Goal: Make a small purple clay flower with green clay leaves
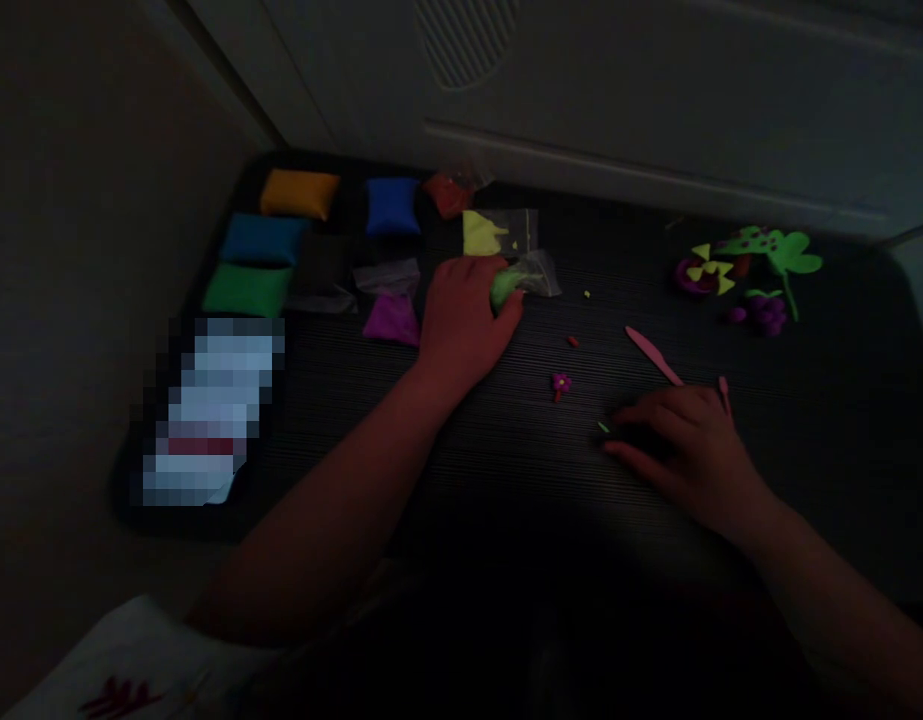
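My left hand point(465, 315) is closed around a small clear bag of light green clay point(507, 287), thumb on one side and fingers on the other. Palm down over the dark table, my right hand point(690, 445) has its thumb and forefinger apart, with a tiny green clay sliver point(603, 427) just beyond the fingertips. Between the hands lies a small purple clay flower point(561, 382) with a yellow centre and a reddish stub below. A red clay bit point(573, 341) and a yellow crumb point(587, 294) lie farther back. A pink plastic knife point(652, 353) extends behind my right hand.
At left are orange point(300, 193), blue point(392, 205) and green point(248, 290) clay packs, among several others. A lit, blurred-out screen point(213, 410) lies in front of them. Finished-looking clay shapes, including a green flower point(795, 252), sit at the back right against the wall.
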A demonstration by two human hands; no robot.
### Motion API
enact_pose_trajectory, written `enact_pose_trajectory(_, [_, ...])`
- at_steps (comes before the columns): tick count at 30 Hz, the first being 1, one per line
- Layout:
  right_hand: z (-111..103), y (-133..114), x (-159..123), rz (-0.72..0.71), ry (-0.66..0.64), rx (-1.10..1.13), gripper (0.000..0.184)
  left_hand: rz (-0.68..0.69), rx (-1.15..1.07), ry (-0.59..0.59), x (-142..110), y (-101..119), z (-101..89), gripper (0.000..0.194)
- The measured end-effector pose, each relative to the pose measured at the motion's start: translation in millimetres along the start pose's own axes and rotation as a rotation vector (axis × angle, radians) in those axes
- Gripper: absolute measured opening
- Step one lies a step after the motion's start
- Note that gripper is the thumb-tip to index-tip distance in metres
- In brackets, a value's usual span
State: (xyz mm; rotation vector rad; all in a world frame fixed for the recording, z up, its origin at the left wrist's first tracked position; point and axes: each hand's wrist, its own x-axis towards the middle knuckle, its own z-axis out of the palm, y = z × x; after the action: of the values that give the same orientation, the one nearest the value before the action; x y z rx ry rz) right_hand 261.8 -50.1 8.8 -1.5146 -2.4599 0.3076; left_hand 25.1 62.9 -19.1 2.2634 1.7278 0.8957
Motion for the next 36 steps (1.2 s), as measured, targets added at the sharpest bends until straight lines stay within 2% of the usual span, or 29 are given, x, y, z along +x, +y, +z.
enact_pose_trajectory(5, [-3.5,-9.2,8.8,-0.003,-0.115,0.075,0.012,-0.009,-0.007,-0.016,-0.3,1.1,-1.0,0.027])
enact_pose_trajectory(8, [-5.5,-8.8,12.5,-0.046,-0.141,0.067,0.011,-0.007,-0.013,-0.020,0.0,0.9,-0.2,0.027])
enact_pose_trajectory(14, [0.6,-4.9,12.2,-0.093,-0.053,0.018,0.012,-0.016,-0.034,-0.032,0.7,0.6,0.5,0.028])
enact_pose_trajectory(17, [2.7,-3.4,6.5,-0.102,-0.019,-0.012,0.018,-0.019,-0.027,-0.037,0.7,1.1,-0.5,0.028])
enact_pose_trajectory(20, [2.7,-1.7,-1.6,-0.128,0.017,-0.064,0.032,-0.021,-0.017,-0.027,0.6,1.5,-0.9,0.028])
enact_pose_trajectory(24, [3.1,-0.3,-10.2,-0.176,-0.006,-0.149,0.043,-0.023,-0.015,-0.020,0.4,1.8,-0.3,0.029])
enact_pose_trajectory(36, [8.5,-27.1,-15.3,-0.004,-0.149,-0.398,0.056,-0.035,-0.027,-0.036,0.3,2.7,-1.4,0.028])
